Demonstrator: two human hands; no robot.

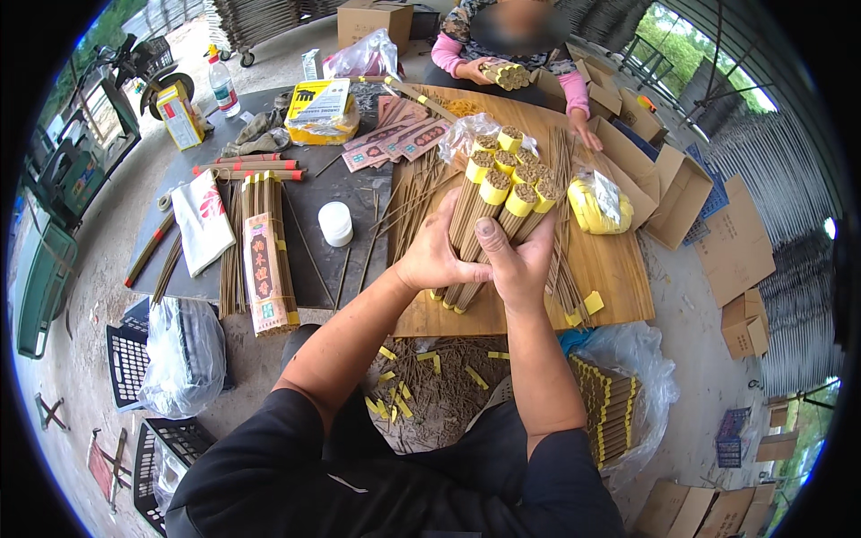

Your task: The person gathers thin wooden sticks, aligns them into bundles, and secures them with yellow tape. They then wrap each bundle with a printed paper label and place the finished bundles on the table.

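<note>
Both my hands are closed around a cluster of incense stick bundles (pixel 495 190), each wrapped with a yellow paper band near its top. The cluster leans, its upper ends away from me and its lower ends near the wooden board (pixel 619 278). My left hand (pixel 437 253) presses on its left side, while my right hand (pixel 520 260) grips the right side with the thumb across the front. Loose incense sticks (pixel 408 215) lie to the left of the cluster, and more sticks (pixel 563 278) with yellow paper bits lie to its right.
Across the table, a co-worker holds similar bundles (pixel 507 75). Left lie a labelled incense pack (pixel 263 269), a white jar (pixel 335 223) and printed labels (pixel 395 143). A yellow bag (pixel 599 204) sits right. Below the table edge stands a plastic-lined container of bundles (pixel 650 368).
</note>
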